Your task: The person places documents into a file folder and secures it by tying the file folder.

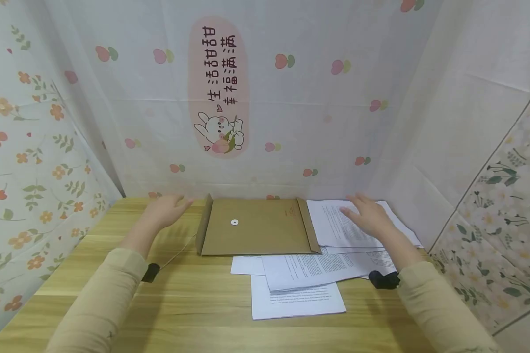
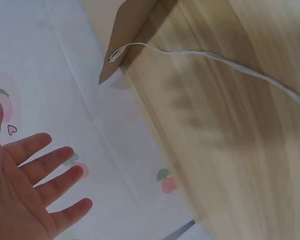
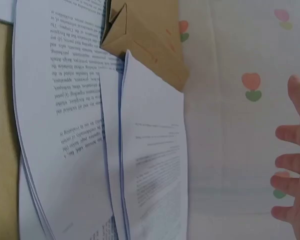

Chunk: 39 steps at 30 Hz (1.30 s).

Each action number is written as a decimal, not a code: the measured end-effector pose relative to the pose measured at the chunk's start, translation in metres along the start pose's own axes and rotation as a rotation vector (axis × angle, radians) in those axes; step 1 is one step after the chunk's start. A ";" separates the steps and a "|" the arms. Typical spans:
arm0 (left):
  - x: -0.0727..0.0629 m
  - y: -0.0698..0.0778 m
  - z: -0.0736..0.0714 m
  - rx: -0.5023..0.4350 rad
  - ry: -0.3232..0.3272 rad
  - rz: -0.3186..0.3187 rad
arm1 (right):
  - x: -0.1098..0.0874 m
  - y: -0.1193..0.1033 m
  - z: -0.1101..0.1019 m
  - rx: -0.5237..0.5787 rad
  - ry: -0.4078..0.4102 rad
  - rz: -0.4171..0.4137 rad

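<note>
A brown kraft paper document envelope (image 1: 260, 225) lies flat at the back middle of the table, with a white button disc on it and its side flaps raised. My left hand (image 1: 167, 212) hovers to the left of it, fingers spread and holding nothing. In the left wrist view a white string (image 2: 210, 54) runs from the envelope's flap (image 2: 115, 45) across the wood. Over the printed sheets (image 1: 335, 223) at the right, my right hand (image 1: 368, 215) is raised with its fingers extended and nothing in them. Both palms appear in the wrist views.
More printed papers (image 1: 309, 269) overlap in loose stacks in front of the envelope, partly under it, and one sheet (image 1: 298, 301) lies nearest the front. A patterned curtain (image 1: 265, 122) hangs behind the wooden table (image 1: 194, 304), with floral cloth (image 1: 39, 147) at the left.
</note>
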State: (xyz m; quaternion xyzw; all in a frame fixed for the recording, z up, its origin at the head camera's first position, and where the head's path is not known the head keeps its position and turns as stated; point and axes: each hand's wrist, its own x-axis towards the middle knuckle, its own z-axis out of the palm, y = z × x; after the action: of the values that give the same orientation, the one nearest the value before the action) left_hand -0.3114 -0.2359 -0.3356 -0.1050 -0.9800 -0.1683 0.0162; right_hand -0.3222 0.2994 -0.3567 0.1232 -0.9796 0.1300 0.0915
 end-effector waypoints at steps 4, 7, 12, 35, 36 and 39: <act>-0.005 -0.003 0.003 -0.091 -0.006 -0.019 | -0.002 -0.003 0.006 0.052 0.009 0.014; -0.009 -0.005 0.008 -0.142 -0.009 -0.032 | -0.004 -0.004 0.013 0.099 0.007 0.022; -0.014 -0.008 0.018 -0.228 0.004 -0.050 | -0.009 -0.008 0.026 0.197 0.010 0.030; -0.023 0.001 0.068 -0.722 -0.006 -0.188 | -0.019 -0.043 0.074 0.582 -0.013 0.253; -0.023 0.001 0.070 -0.760 -0.012 -0.198 | -0.020 -0.044 0.075 0.603 -0.020 0.268; -0.024 0.003 0.074 -0.868 -0.027 -0.218 | -0.021 -0.047 0.079 0.671 -0.036 0.309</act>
State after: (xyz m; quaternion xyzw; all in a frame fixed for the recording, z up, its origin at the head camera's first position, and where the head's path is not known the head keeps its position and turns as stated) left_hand -0.2869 -0.2129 -0.4059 -0.0004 -0.8239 -0.5635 -0.0598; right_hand -0.3013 0.2379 -0.4253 -0.0008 -0.8911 0.4538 0.0082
